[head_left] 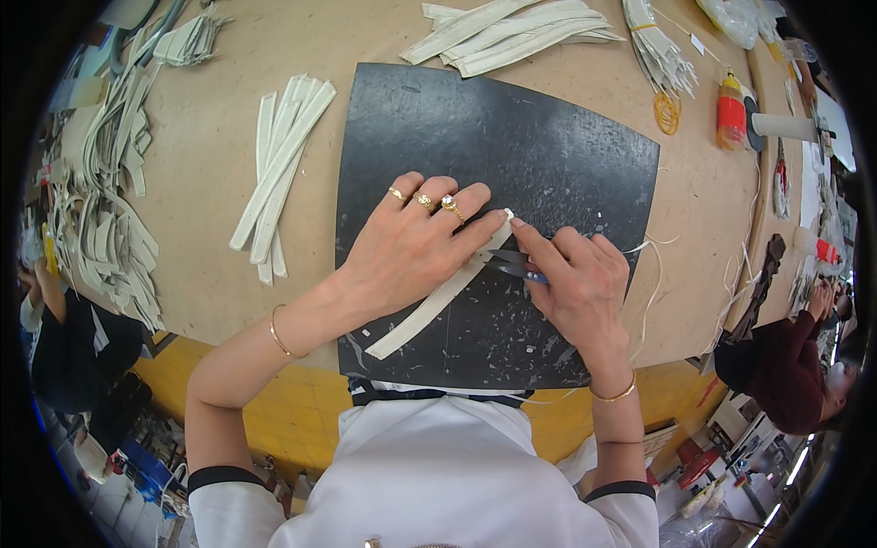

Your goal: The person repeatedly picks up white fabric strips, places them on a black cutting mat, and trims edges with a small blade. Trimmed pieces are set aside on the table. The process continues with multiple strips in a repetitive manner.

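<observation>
A cream-white strip (427,310) lies slantwise on a dark, scuffed board (438,119). My left hand (411,239), with rings on its fingers, is closed on the upper part of this strip, its index fingertip near the far end. My right hand (582,283) is closed round a pair of small snips (508,259) with dark blades and a bit of blue at the grip. The blades point left and lie across the strip's edge; whether they touch it I cannot tell. My right index fingertip meets the strip's far end.
Left of the board lies a small stack of pale strips (283,173); another pile (512,32) lies beyond it. Bundled strips (110,183) cover the table's far left. At right stand a red bottle (731,114) and loose white cord (656,274). A person in dark red (776,374) sits at right.
</observation>
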The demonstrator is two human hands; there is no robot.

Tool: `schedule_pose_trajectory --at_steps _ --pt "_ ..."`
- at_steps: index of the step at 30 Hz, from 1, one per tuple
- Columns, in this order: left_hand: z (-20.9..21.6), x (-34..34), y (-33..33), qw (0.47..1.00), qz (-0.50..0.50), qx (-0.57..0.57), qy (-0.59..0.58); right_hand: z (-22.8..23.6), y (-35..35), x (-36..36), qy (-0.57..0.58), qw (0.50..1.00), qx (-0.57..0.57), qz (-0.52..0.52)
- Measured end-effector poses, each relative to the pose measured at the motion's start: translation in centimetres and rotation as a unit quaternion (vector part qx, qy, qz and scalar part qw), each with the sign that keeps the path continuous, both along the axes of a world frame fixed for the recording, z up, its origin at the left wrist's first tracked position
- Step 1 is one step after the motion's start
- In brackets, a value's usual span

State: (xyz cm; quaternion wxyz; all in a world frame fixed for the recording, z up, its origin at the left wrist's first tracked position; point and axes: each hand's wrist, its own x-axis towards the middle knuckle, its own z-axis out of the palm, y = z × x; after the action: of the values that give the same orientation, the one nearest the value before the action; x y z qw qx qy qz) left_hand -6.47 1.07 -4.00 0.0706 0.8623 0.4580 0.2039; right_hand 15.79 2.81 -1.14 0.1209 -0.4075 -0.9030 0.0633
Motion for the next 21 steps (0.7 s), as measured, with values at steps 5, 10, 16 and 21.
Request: schedule_pose_trajectory --at_steps 5,10,16,21 --pt "-0.1 0.1 0.2 1.0 0.002 0.007 0.007 0.8 -0.9 -0.7 -0.028 0.998 -0.041 -0.028" --pt "0.4 0.2 0.6 1.0 0.012 0.005 0.024 1.3 -1.7 -1.1 -0.062 0.994 -0.066 -0.059" --pt "1.2 0.1 -0.5 0.99 0.123 0.042 0.047 2.8 -3.0 3.4 0.042 0.967 -0.17 -0.184" --pt "1.6 1.3 -2.7 0.961 0.265 0.014 0.073 5.6 -2.5 11.6 0.041 0.911 -0.256 -0.322"
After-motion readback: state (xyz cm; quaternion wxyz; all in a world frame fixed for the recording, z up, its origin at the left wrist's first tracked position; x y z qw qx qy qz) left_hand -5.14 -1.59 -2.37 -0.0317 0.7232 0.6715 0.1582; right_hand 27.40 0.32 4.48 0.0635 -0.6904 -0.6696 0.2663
